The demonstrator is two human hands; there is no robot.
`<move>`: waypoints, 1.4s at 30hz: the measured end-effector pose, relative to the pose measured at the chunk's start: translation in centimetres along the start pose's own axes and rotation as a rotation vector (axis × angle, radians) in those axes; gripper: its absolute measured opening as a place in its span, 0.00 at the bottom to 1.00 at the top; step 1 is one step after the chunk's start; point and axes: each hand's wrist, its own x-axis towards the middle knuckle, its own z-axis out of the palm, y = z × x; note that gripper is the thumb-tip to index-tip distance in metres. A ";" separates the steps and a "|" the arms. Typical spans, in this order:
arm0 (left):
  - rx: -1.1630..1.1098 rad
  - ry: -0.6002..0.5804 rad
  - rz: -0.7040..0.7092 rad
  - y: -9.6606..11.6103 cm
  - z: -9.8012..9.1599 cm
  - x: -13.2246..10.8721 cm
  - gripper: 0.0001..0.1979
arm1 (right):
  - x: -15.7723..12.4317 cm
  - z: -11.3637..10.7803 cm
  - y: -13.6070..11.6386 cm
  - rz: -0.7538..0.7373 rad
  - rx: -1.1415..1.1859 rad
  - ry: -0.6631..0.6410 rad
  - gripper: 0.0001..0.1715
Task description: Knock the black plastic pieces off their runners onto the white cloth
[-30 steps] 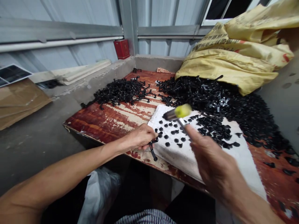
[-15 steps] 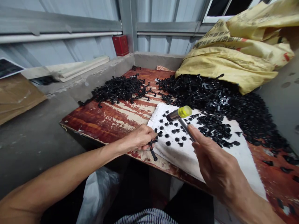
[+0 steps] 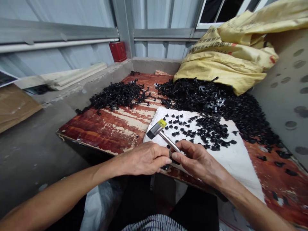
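Observation:
My right hand (image 3: 201, 162) is closed round the metal handle of a small mallet (image 3: 168, 140). The mallet's head, black at one end and translucent yellow at the other, sits up and left of the fingers, above the cloth. My left hand (image 3: 148, 158) is closed in a pinch, its fingertips close to those of my right hand. A black plastic part (image 3: 166, 167) shows below the left fingertips, mostly hidden by the fingers. Small black round-headed pegs (image 3: 175, 127) stand and lie on the white cloth (image 3: 243, 170) beyond both hands.
A heap of joined black parts (image 3: 117, 96) lies at the back left of the worn red board (image 3: 91, 130). More black pieces (image 3: 250, 115) spill from a yellow sack (image 3: 216, 69) at right. A perforated panel (image 3: 286, 80) borders the right side; a red tin (image 3: 117, 51) stands behind.
Both hands have come together near the board's front edge. The mallet has swung left and lower with my right hand. The black part in my left hand is now largely covered by fingers.

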 end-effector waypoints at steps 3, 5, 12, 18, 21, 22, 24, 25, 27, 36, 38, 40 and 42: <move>-0.070 0.168 -0.061 -0.6 1.2 -0.8 0.07 | -0.9 0.6 -0.2 0.104 0.156 0.043 0.13; -0.283 0.369 -0.147 -1.2 2.1 -1.3 0.12 | -1.4 0.8 -0.4 0.177 0.240 0.130 0.16; -1.089 0.309 -0.305 -2.0 5.1 -1.1 0.28 | -1.5 2.4 -0.1 0.198 0.293 0.248 0.18; -1.106 0.381 -0.373 -2.2 3.4 0.3 0.22 | -2.9 0.9 1.3 0.115 0.057 0.307 0.17; -1.067 0.401 -0.441 -2.5 2.1 1.1 0.17 | -3.9 -0.6 2.3 0.099 -0.089 0.386 0.16; -1.051 0.401 -0.465 -2.6 1.8 1.3 0.15 | -4.2 -0.9 2.6 0.108 -0.098 0.395 0.16; -1.033 0.377 -0.519 -2.6 1.5 1.8 0.13 | -4.6 -1.2 3.1 0.134 -0.079 0.399 0.16; -1.035 0.360 -0.542 -2.6 1.4 2.0 0.12 | -4.7 -1.3 3.3 0.146 -0.059 0.401 0.16; -1.051 0.336 -0.567 -2.5 1.4 2.3 0.12 | -4.8 -1.2 3.4 0.167 -0.021 0.408 0.18; -1.093 0.343 -0.602 -2.5 1.5 2.6 0.11 | -4.7 -1.4 3.3 0.207 0.082 0.397 0.24; -1.100 0.335 -0.600 -2.6 1.5 2.7 0.11 | -4.7 -1.4 3.3 0.195 0.069 0.391 0.23; -1.100 0.335 -0.602 -2.6 1.6 2.9 0.11 | -4.7 -1.4 3.4 0.198 0.069 0.381 0.23; -1.092 0.338 -0.606 -2.5 1.6 3.0 0.11 | -4.7 -1.4 3.4 0.210 0.084 0.371 0.24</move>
